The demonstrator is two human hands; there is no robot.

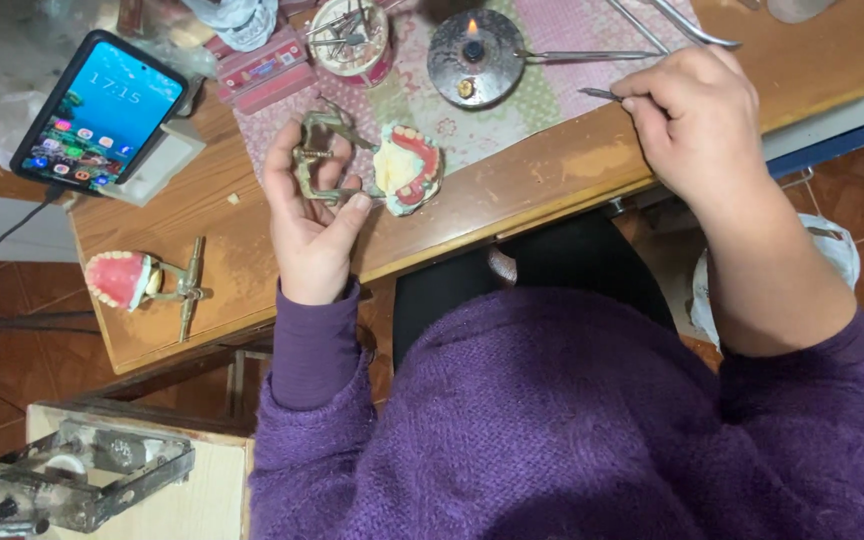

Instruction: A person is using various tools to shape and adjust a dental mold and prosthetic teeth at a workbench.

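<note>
Denture model held in a brass articulator over the wooden bench

The brass articulator (320, 160) is gripped by the left hand (310, 215), fingers curled about its frame, and a wax denture model (407, 168) with pink gums is carried at its front, just above the bench (512, 190) edge. A thin metal wax tool (604, 95) is pinched in the right hand (697, 120), near a lit spirit burner (474, 55). A second denture model (122, 278) is laid at the bench's left end, below a propped smartphone (100, 112).
</note>
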